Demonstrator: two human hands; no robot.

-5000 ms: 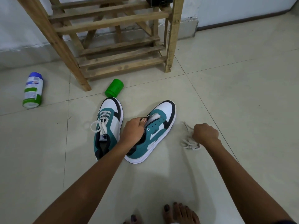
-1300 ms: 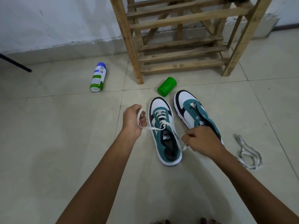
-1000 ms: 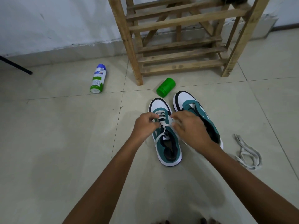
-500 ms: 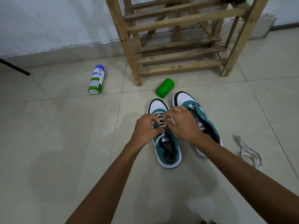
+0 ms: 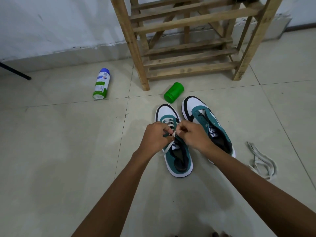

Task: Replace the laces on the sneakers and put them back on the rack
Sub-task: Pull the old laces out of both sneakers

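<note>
Hands, left hand point(image 5: 156, 137) and right hand point(image 5: 194, 135), both pinch white lace point(image 5: 172, 134) over left sneaker point(image 5: 174, 147); unlaced right sneaker point(image 5: 207, 124) beside it, rack point(image 5: 186, 40) far behind.

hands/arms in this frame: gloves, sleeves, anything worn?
Nothing worn that shows. Left hand and right hand are bare: no gloves, rings, watch or bands visible. Both forearms are bare to the frame edge, no sleeves in view. No markings or tags on either arm.
</note>
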